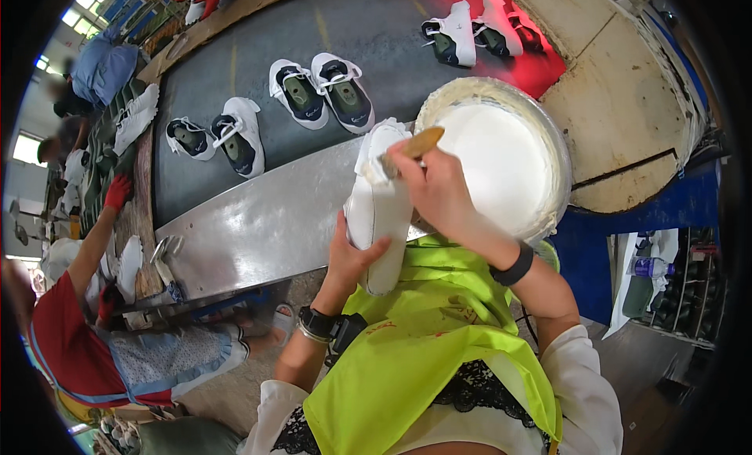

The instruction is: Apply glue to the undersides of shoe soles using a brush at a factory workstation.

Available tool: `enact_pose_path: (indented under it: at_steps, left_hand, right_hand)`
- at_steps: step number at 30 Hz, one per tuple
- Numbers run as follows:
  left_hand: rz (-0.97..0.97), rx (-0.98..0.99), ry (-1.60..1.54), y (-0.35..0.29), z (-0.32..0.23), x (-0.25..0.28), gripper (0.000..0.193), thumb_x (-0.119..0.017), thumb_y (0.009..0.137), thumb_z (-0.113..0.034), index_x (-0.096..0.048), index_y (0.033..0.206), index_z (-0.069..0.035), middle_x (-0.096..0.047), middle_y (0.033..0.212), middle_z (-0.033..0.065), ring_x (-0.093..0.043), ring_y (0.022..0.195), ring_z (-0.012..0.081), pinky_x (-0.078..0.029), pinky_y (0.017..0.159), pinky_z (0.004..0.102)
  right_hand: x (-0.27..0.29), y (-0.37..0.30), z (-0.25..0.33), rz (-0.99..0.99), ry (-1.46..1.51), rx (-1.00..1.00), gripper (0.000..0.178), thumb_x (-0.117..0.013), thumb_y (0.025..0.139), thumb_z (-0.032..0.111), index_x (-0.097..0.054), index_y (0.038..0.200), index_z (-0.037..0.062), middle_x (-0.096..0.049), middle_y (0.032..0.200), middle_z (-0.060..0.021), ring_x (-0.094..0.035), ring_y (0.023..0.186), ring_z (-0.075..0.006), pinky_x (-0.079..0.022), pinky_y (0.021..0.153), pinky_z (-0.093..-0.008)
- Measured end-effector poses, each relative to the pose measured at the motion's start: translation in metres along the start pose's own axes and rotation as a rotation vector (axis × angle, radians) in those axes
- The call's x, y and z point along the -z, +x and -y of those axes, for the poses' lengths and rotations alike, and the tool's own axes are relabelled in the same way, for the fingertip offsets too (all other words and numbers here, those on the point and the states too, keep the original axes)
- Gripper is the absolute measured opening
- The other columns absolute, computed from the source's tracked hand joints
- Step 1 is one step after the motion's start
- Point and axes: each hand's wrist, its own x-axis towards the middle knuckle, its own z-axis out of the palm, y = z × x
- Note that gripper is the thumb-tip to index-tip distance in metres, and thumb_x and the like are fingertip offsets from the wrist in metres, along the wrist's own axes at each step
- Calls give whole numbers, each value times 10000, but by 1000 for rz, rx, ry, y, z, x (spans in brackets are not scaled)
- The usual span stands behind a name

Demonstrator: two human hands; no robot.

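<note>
My left hand [350, 255] is closed around the lower part of a white shoe upper [381, 228], which is held with its smooth underside facing me. In my right hand [439, 187] is a brush with a wooden handle [425, 141]. Its bristles rest against the shoe near the toe end, where thick white paste shows. Just right of the shoe stands a large round metal basin [558, 141], its rim crusted with dried residue. White liquid [501, 161] fills much of it.
A dark conveyor belt [392, 32] beyond a metal ledge [243, 235] carries several white shoes with dark insides [341, 94]. A scraper-like hand tool [167, 265] lies on the ledge's left end. Co-workers in red gloves [117, 192] work at the left and far side.
</note>
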Motion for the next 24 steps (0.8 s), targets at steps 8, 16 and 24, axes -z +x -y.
enact_pose_path:
  at_steps: [8, 16, 24]
  left_hand:
    - [-87, -34, 80, -2, -1, -4, 961, -832, 707, -263, -261, 1405, 67, -553, 1241, 188, -582, 1088, 237, -489, 909, 346]
    - [-64, -98, -3, 2, 5, -6, 955, -818, 709, -270, -251, 1410, 43, -548, 1251, 193, -577, 1104, 251, -467, 944, 357]
    - [-171, -135, 188, -1, 31, -2, 1049, -827, 668, -348, -225, 1438, 34, -497, 1289, 254, -548, 1163, 324, -460, 949, 390]
  right_hand:
    - [-12, 37, -14, -71, -52, 110, 146, -560, 909, 113, -631, 944, -10, -643, 892, -203, -612, 842, -381, -473, 742, -429]
    - [-5, 44, 5, 220, -181, 233, 205, -550, 941, 153, -636, 999, -23, -665, 849, -169, -647, 787, -289, -492, 727, -345]
    - [11, 54, 25, 210, -205, 22, 225, -567, 943, 170, -645, 1029, -22, -686, 874, -147, -657, 798, -198, -500, 732, -319]
